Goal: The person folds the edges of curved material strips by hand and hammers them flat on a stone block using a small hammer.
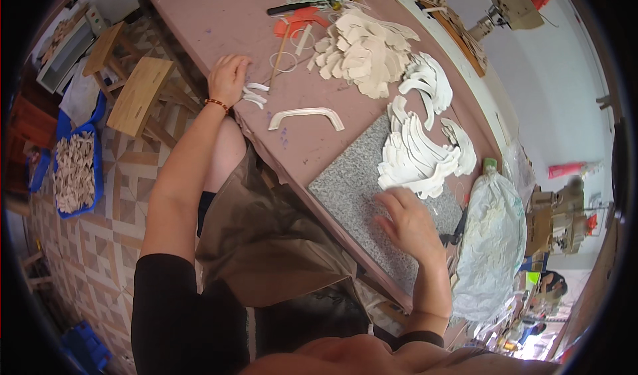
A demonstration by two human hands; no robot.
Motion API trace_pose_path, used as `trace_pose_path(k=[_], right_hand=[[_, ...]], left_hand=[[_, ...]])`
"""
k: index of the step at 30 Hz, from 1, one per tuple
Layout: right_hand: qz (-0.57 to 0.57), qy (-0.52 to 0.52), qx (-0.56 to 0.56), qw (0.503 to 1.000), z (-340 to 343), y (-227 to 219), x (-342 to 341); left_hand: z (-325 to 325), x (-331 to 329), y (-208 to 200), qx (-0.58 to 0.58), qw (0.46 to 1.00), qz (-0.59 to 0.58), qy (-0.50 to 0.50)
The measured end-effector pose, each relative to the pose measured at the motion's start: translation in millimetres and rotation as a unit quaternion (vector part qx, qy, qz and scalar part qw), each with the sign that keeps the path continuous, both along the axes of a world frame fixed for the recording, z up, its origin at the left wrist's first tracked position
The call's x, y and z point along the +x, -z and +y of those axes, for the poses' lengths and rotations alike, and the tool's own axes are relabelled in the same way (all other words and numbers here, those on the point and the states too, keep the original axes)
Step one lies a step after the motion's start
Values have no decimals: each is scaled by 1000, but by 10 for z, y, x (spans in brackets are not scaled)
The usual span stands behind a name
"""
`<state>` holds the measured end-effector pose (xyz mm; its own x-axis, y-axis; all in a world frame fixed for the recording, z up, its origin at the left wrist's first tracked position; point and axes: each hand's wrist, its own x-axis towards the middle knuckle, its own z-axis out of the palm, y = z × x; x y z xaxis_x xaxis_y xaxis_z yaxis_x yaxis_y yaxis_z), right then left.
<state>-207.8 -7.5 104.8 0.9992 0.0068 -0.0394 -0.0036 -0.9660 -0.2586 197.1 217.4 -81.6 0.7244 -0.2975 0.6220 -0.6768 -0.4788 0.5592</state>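
Workshop interior, with a patterned tiled floor (126, 235) and a pinkish-brown worktop (212, 22) running diagonally away from a person in a brown apron (266, 222). At the centre of attention is a heap of curved white strips (415, 152), layered like feathers and lying partly on a speckled grey slab (352, 175) set on the worktop. Over that slab, at the heap's near edge, is the right hand (384, 210), palm down, fingers loosely spread and thumb apart, with nothing visible in its grasp. The left hand (229, 79) is curled at the worktop's left edge, just beside a few short white strips (254, 94); whether it has hold of anything cannot be told. Between the hands, one arch-shaped white piece (306, 112) lies alone.

Judging by this, the step in hand appears to be picking over or sorting the loose strips. The next move would call for the right fingers to separate a single strip from the heap and close on it without dragging its neighbours.

Farther out, a smaller white stack (428, 82) and a large cream pile (369, 52) lie beyond the slab, near an orange piece (296, 21). A pale plastic bag (492, 235) slumps at the right; at the left are a wooden stool (139, 96) and a blue crate (100, 175) of cream pieces.
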Motion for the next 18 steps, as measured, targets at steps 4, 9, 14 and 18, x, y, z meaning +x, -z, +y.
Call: trace_pose_path(k=[4,9,14,18], right_hand=[[-51,-27,9,998,-130,47,457],[-96,63,73,991,-367,491,1548],[-167,228,41,958,-551,1087,2434],[-176,259,-7,950,-696,1279,2799]], left_hand=[[2,24,22,6,1000,2,1],[8,36,53,6,1000,-13,-11],[-5,14,11,5,1000,-4,-11],[-11,-28,-32,-6,1000,-7,-6]])
